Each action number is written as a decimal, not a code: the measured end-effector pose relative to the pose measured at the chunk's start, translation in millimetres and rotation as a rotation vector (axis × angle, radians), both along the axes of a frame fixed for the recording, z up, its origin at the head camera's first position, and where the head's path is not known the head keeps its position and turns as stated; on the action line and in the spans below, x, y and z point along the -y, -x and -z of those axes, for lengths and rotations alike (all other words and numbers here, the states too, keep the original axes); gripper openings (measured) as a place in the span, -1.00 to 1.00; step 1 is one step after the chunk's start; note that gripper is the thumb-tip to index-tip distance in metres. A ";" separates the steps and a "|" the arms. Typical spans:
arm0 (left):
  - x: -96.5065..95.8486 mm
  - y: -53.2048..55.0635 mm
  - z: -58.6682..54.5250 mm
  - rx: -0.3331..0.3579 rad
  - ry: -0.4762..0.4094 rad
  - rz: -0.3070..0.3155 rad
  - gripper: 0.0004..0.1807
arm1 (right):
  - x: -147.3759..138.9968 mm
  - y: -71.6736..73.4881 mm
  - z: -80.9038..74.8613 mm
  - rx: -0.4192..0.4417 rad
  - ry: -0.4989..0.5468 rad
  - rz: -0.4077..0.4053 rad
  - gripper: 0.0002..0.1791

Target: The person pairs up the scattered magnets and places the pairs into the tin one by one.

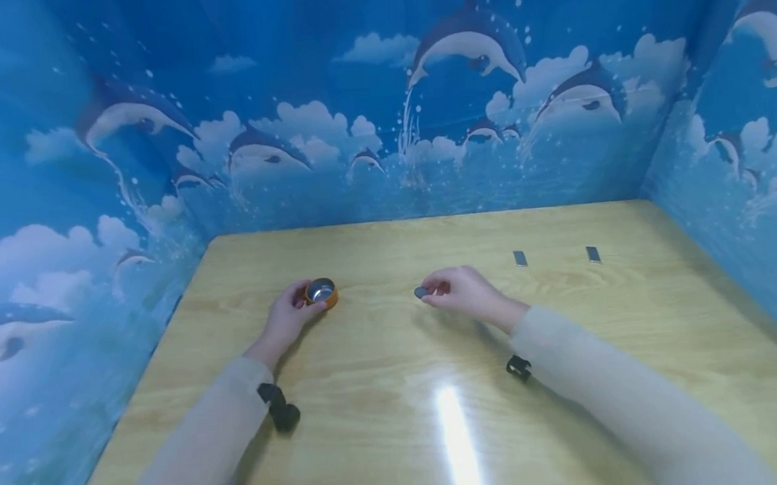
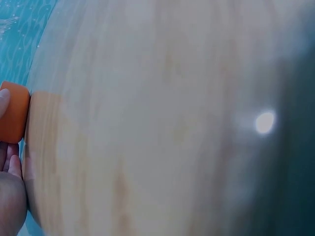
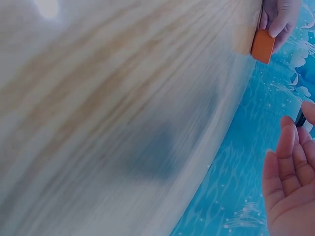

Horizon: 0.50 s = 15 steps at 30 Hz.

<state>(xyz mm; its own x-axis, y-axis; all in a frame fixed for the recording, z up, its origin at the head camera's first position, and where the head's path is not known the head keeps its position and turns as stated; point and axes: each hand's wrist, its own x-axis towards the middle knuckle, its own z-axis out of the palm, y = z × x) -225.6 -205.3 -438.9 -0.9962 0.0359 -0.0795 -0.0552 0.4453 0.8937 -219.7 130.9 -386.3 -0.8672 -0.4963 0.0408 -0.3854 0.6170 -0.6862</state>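
My left hand [image 1: 284, 318] holds a small round orange bowl [image 1: 332, 302] with a shiny metal inside, fingers and thumb on opposite sides of it. The bowl stands upright on the table, left of the middle. In the left wrist view, the orange wall of the bowl [image 2: 16, 114] shows at the left edge, with part of the hand [image 2: 11, 201] below it. To the right, my right hand [image 1: 465, 290] pinches a small dark grey disc [image 1: 420, 292] between thumb and fingertips, over the table. The disc [image 3: 299, 118] appears edge-on in the right wrist view.
Two small flat rectangular pieces, one grey [image 1: 520, 258] and one darker with a light edge [image 1: 593, 254], lie at the back right of the wooden table [image 1: 370, 390]. A blue dolphin-print curtain [image 1: 333, 187] rises behind the table and at both sides.
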 end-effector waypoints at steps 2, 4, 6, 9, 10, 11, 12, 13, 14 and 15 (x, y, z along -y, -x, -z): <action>1.5 -0.9 -0.6 -0.010 -0.002 -0.002 -0.25 | 4.5 0.8 -1.0 -0.009 0.006 -0.013 -0.74; 2.4 -1.4 -0.7 -0.015 0.005 -0.005 -0.25 | 8.5 1.6 -1.2 -0.012 0.006 -0.021 -0.74; 2.6 -1.4 -0.4 -0.011 0.014 -0.005 -0.24 | 11.5 1.5 -1.6 -0.007 0.003 -0.032 -0.73; 1.9 -0.1 0.6 -0.011 0.024 -0.004 -0.22 | 15.5 1.7 -1.9 -0.009 -0.006 -0.036 -0.73; 1.4 0.2 0.7 -0.011 0.024 -0.005 -0.22 | 16.9 1.9 -2.0 -0.011 -0.007 -0.038 -0.73; 1.1 0.6 1.2 -0.012 0.026 -0.003 -0.22 | 18.3 2.3 -1.9 -0.017 -0.008 -0.039 -0.74; 0.8 0.8 1.6 -0.012 0.026 -0.001 -0.22 | 19.9 2.8 -1.6 -0.023 -0.010 -0.041 -0.74; 0.6 1.1 1.2 -0.012 0.025 0.001 -0.22 | 21.4 3.8 -1.4 -0.031 -0.011 -0.042 -0.75; 0.4 1.2 0.8 -0.012 0.026 0.001 -0.22 | 22.9 4.6 -1.3 -0.040 -0.012 -0.046 -0.75; 0.2 1.1 0.5 -0.010 0.028 0.002 -0.22 | 24.4 5.4 -1.1 -0.048 -0.012 -0.049 -0.75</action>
<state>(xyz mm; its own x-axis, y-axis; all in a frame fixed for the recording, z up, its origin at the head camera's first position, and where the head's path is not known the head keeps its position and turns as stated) -226.7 -205.6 -439.4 -0.9969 0.0359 -0.0700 -0.0450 0.4700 0.8815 -225.1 106.5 -385.2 -0.8390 -0.5390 0.0751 -0.4474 0.6046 -0.6590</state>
